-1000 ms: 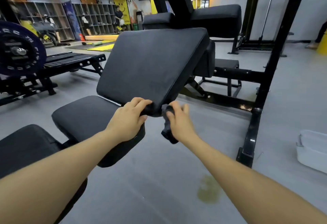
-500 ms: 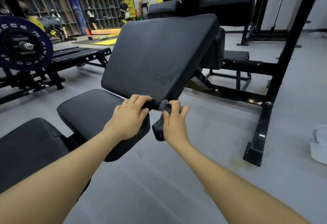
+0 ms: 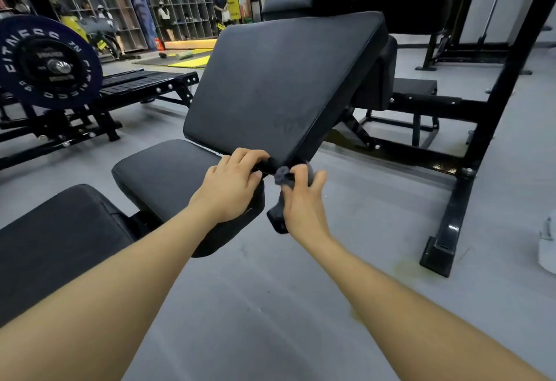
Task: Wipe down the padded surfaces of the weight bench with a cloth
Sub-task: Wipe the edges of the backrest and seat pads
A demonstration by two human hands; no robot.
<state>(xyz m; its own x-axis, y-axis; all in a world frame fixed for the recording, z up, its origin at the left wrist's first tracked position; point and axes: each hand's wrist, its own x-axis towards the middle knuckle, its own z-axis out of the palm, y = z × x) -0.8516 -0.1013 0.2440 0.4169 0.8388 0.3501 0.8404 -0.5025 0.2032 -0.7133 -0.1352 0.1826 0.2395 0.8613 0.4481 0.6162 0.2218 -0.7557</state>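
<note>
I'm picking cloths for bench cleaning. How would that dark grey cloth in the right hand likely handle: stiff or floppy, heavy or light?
Probably floppy: the cloth bunches into a soft wad where the right hand pinches it against the backrest pad corner, and its loose end hangs limp. Likely light, since a few fingers hold it.

Matt black vinyl back pad [image 3: 279, 85] — fuzzy grey cloth [image 3: 282, 176], glossy metal frame [image 3: 460, 200]

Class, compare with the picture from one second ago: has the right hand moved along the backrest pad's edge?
No. The right hand still holds the cloth at the backrest pad's lower corner, beside the left hand.
</note>
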